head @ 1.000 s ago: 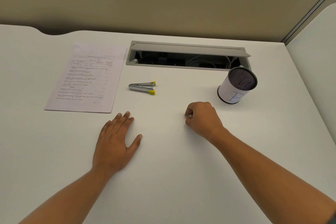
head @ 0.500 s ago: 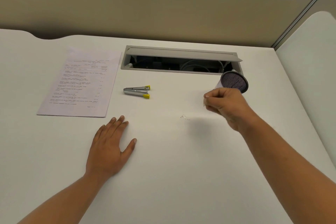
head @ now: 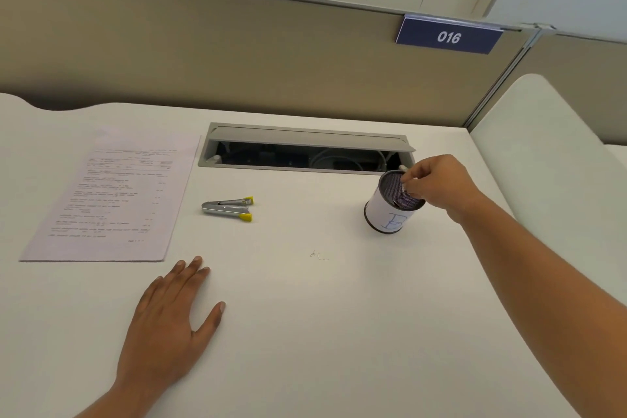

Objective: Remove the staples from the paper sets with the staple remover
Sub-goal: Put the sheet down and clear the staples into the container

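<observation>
The white worktop (head: 339,332) lies under both my hands and runs back to a tan partition (head: 237,44) well beyond my fingertips. Set into the worktop's far edge is a long grey cable hatch (head: 305,134), its lid raised; the right end of it sits just behind the fingers of my right hand (head: 437,185).

The paper set (head: 112,197), a printed stack lying flat, is ahead and to the left of my left hand (head: 169,326), with its near right corner close to those fingertips but not touching them. My left hand rests palm down on the worktop, its fingers (head: 190,273) straight and together and the thumb spread out to the right. It holds nothing.

A blue sign (head: 448,37) reading 016 hangs on the partition, above and beyond my right hand.

The mesh cup (head: 386,210), wrapped in white paper with a letter drawn on it, stands upright directly under my right fingertips (head: 407,185). Those fingers are curled, with thumb and forefinger pinched over the cup's mouth. I cannot tell whether anything is between them.

The staple remover (head: 227,209), metal with yellow tips, lies on the worktop ahead of my left fingers and just right of the paper set, touched by neither hand.

A few loose staples (head: 319,255) lie on the worktop between my two hands, to the right of my left fingertips.
</observation>
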Demonstrator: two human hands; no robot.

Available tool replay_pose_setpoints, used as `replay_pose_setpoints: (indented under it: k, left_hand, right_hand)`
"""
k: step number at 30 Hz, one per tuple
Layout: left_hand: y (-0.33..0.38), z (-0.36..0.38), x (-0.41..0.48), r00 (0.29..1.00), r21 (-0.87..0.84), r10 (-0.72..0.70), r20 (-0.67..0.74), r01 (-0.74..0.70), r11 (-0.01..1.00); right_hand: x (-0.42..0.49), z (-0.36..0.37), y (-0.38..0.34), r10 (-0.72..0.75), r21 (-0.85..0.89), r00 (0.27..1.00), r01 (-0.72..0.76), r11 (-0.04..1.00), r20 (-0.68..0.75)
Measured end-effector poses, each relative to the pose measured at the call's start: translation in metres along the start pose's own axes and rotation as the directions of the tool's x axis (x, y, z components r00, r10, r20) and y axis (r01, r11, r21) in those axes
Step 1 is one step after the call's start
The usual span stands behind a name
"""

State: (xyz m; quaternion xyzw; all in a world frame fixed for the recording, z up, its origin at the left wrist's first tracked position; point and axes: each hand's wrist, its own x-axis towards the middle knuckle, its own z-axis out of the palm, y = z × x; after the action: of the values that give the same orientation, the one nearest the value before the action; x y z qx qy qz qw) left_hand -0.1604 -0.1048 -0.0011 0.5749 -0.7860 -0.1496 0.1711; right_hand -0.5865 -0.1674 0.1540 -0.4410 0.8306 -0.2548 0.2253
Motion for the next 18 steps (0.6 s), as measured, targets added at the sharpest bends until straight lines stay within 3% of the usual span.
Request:
replay_pose_setpoints:
  k: [12, 18]
  left_hand:
    - [-0.0014, 0.0016, 0.0013, 1.0, 0.008, -0.007, 0.005, 0.007, 1.0]
    - [-0.0016, 0.0021, 0.0016, 1.0, 0.018, -0.01, 0.004, 0.01, 1.0]
  right_hand:
    - [0.0024, 0.0025, 0.0005, -0.123, -0.137, 0.987, 0.108, 0.985, -0.105]
    - [0.0017, 0.0045, 0.0034, -0.166, -0.119, 0.975, 0.149, 0.982, -0.146]
